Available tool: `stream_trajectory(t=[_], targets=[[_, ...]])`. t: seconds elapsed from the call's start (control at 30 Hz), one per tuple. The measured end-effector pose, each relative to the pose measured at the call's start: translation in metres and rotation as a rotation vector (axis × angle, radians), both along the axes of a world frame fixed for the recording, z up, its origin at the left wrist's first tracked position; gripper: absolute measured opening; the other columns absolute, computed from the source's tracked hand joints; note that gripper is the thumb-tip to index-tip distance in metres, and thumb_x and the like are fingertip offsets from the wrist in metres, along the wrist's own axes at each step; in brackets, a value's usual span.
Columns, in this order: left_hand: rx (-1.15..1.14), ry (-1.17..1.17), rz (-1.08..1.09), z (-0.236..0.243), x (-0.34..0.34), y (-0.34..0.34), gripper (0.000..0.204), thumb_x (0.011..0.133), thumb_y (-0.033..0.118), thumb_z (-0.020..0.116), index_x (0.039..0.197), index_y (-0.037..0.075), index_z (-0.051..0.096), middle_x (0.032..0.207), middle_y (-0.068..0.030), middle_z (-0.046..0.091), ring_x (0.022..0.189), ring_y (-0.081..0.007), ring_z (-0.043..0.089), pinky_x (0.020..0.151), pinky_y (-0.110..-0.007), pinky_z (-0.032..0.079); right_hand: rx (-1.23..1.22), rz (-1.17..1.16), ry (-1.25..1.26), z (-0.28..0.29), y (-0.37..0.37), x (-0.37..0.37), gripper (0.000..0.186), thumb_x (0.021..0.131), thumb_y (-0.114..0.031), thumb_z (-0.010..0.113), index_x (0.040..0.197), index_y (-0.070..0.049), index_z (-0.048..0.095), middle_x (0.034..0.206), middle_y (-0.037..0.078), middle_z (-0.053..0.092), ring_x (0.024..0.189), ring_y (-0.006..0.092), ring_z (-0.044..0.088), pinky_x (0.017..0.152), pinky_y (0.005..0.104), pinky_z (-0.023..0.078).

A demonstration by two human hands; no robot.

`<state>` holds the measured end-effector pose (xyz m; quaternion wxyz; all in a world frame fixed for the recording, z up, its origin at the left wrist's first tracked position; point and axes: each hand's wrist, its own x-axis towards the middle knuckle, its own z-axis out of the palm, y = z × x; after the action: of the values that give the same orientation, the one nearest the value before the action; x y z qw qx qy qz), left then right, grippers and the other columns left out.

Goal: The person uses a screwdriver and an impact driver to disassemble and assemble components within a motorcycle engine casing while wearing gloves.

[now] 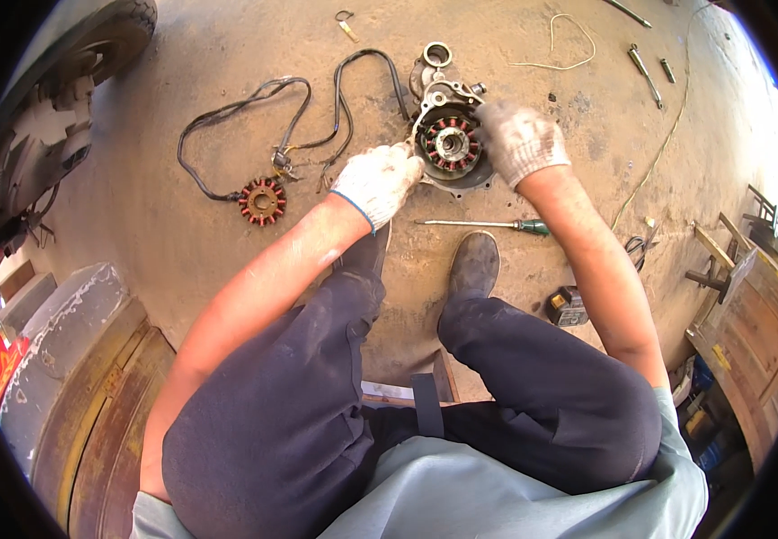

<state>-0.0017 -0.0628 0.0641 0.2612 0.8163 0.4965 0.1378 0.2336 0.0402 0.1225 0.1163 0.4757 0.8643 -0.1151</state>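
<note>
So two bare forearms come up from the lower half of the frame, the left slanting up and right, the right bent up and left. One wheel (106, 40) sits upper left. Then there's one black wiring harness (294, 81) looping across the floor left of centre, and one metal engine cover (438, 97) at upper centre, between the hands. Two white gloves: left hand (376, 182) has its fingers closed on the cover's left rim, right hand (519, 141) is curled at the right rim, can't tell if it's gripping anything. One green-handled screwdriver (488, 225) lies just below. Two stators: one inside the cover (438, 149), one loose at the harness end (263, 187).
</note>
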Motion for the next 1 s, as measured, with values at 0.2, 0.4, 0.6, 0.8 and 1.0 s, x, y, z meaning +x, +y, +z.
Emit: stream_trajectory(t=[0.2,0.4,0.6,0.8,1.0], targets=[[-0.053,0.022,-0.014,0.002,-0.002,-0.001,0.02,0.088,0.012,0.069,0.105,0.004,0.064,0.104,-0.0193,0.066,0.099,-0.0414,0.069,0.08,-0.051,0.057,0.025,0.129,0.018,-0.029,-0.002,0.003,0.014,0.098,-0.021,0.067,0.105,-0.009,0.07,0.097,0.018,0.073,0.093,0.0386,0.075,0.081,0.0506,0.06],[-0.046,0.024,-0.015,-0.001,-0.001,-0.001,0.019,0.088,0.012,0.069,0.105,0.005,0.064,0.104,-0.0191,0.066,0.099,-0.0412,0.069,0.08,-0.052,0.057,0.008,0.233,-0.009,-0.041,-0.006,-0.002,0.011,0.094,-0.017,0.065,0.099,-0.007,0.07,0.092,0.016,0.073,0.088,0.0329,0.076,0.075,0.0442,0.062],[-0.03,0.001,-0.016,0.002,-0.003,-0.002,0.018,0.089,0.015,0.07,0.103,0.005,0.063,0.103,-0.018,0.065,0.098,-0.0405,0.068,0.08,-0.051,0.056,-0.012,0.288,-0.105,-0.041,0.001,-0.019,0.018,0.094,-0.016,0.066,0.101,-0.006,0.08,0.1,0.019,0.079,0.094,0.0339,0.079,0.077,0.0471,0.064],[-0.019,0.003,-0.019,0.0,-0.004,-0.003,0.018,0.09,0.015,0.069,0.103,0.005,0.063,0.103,-0.0186,0.065,0.099,-0.0407,0.068,0.08,-0.052,0.056,-0.125,0.129,-0.166,-0.041,-0.002,-0.023,0.02,0.098,-0.016,0.065,0.104,-0.004,0.079,0.105,0.02,0.08,0.096,0.036,0.079,0.082,0.0474,0.064],[-0.077,0.048,-0.007,0.0,-0.003,0.0,0.021,0.09,0.015,0.07,0.107,0.006,0.064,0.104,-0.0188,0.065,0.1,-0.0407,0.068,0.083,-0.052,0.056,-0.095,0.158,-0.179,-0.023,-0.023,-0.02,0.018,0.097,-0.016,0.065,0.103,-0.003,0.076,0.101,0.02,0.078,0.093,0.0351,0.078,0.081,0.0464,0.063]])
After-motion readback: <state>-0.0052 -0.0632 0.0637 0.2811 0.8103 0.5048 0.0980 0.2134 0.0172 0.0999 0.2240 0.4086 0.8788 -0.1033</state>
